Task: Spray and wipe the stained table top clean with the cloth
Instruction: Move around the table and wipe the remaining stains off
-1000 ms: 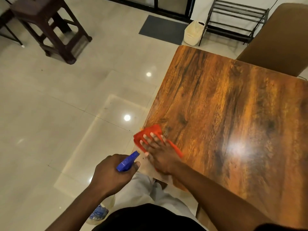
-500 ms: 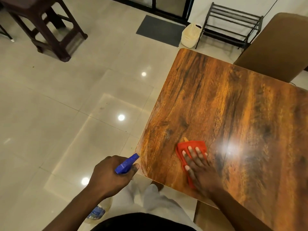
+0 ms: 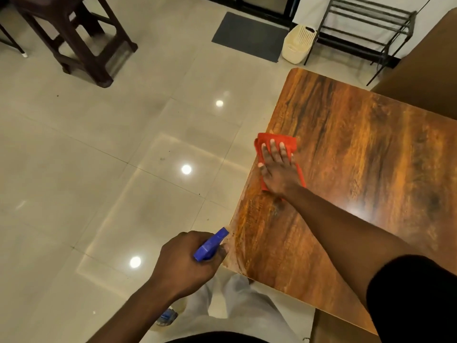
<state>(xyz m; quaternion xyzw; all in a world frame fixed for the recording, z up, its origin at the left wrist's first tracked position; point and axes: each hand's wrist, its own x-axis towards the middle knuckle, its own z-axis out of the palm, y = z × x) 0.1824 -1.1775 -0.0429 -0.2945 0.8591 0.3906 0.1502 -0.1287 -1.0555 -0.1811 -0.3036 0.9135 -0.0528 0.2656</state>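
A glossy wooden table top (image 3: pixel 358 169) fills the right side of the view. My right hand (image 3: pixel 278 169) lies flat with fingers spread on a red cloth (image 3: pixel 277 142), pressing it onto the table near the left edge. A smeared, streaky patch (image 3: pixel 249 233) shows on the wood below the cloth, toward the near left corner. My left hand (image 3: pixel 183 266) is off the table beside that corner, closed around a spray bottle whose blue nozzle (image 3: pixel 210 245) points toward the table. The bottle's body hangs below my wrist, mostly hidden.
A brown chair back (image 3: pixel 425 65) stands at the table's far side. On the tiled floor are a dark wooden stool (image 3: pixel 81 38) at the top left, a grey mat (image 3: pixel 249 35), a cream basket (image 3: pixel 298 44) and a black metal rack (image 3: pixel 366 28).
My right hand has slid the cloth from the near part of the table to the left and away from me, up along the left edge. My left hand keeps the spray bottle beside the corner.
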